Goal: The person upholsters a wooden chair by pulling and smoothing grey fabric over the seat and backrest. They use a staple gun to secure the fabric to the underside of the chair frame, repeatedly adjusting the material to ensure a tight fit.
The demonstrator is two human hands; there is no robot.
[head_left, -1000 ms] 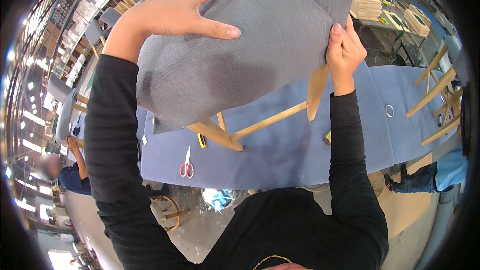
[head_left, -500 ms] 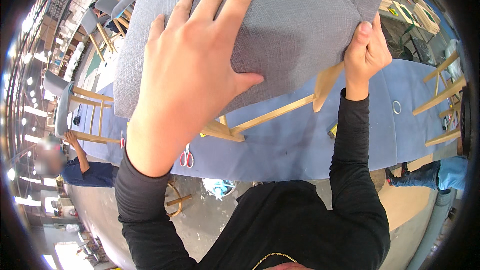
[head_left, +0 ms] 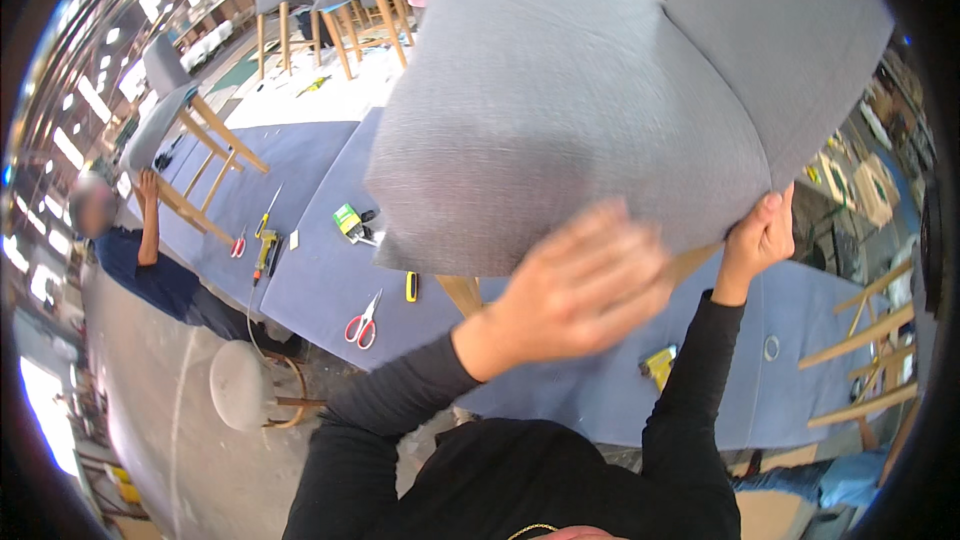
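Note:
A grey fabric-covered chair (head_left: 560, 110) with light wooden legs stands on the blue-covered table in front of me, its backrest (head_left: 780, 35) at the upper right. My right hand (head_left: 762, 235) is closed on the chair's near right corner, thumb and fingers pinching the fabric where seat and backrest meet. My left hand (head_left: 585, 290), blurred by motion, is at the front edge of the seat with its fingers loosely extended and nothing visible in them. Whether it touches the fabric is unclear.
On the table (head_left: 520, 390) lie red-handled scissors (head_left: 362, 325), a small yellow tool (head_left: 411, 286), a green-labelled brush (head_left: 352, 224), a hose-fed tool (head_left: 266, 255) and a yellow tape measure (head_left: 660, 365). At left a person (head_left: 150, 240) holds another chair (head_left: 165, 130). A round stool (head_left: 240, 385) stands below.
My left hand has swept from the top of the seat down and right to its front edge. My right hand keeps its grip on the corner. The view has shifted, showing more table at left.

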